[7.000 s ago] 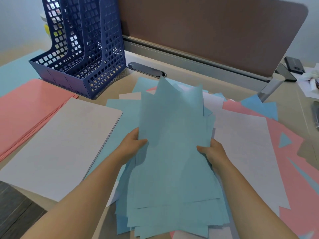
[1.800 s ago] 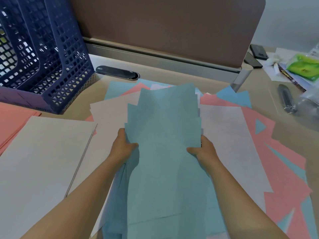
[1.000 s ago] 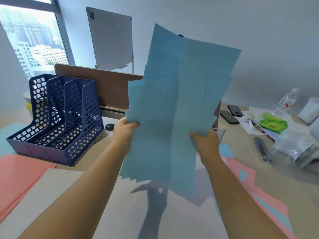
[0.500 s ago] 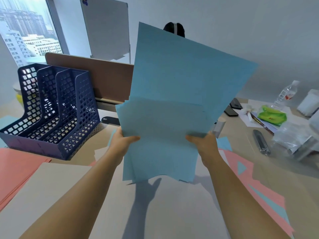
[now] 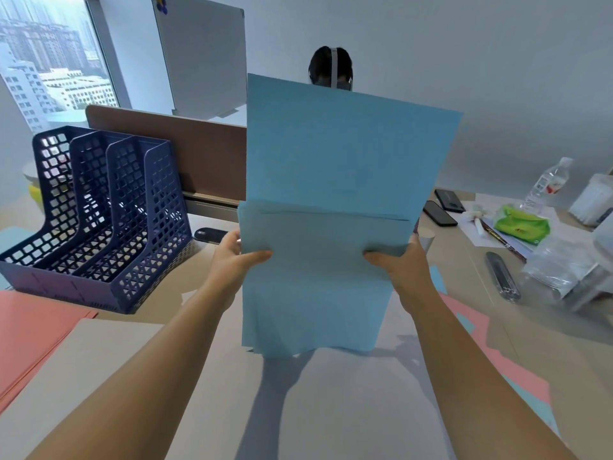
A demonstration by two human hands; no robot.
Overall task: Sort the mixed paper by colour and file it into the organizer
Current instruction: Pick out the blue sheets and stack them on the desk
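Observation:
A stack of blue paper (image 5: 331,200) stands upright above the desk, its bottom edge just off the white sheets below. My left hand (image 5: 232,257) grips its left edge and my right hand (image 5: 401,263) grips its right edge, thumbs on the near face. The dark blue three-slot mesh organizer (image 5: 99,220) stands at the left, with no paper visible in its slots. A pink pile (image 5: 36,333) lies at the near left, and white sheets (image 5: 166,376) cover the desk under my arms. Mixed pink and blue sheets (image 5: 497,360) lie to the right.
A brown desk divider (image 5: 199,151) runs behind the organizer. Another person's head (image 5: 330,68) shows over the paper. At the right lie two phones (image 5: 441,210), a green packet (image 5: 520,224), a water bottle (image 5: 544,184), a dark pen case (image 5: 501,277) and clear plastic items.
The blue stack was lifted off the desk and stood upright. Its fanned sheets have squared into a more even stack between my hands.

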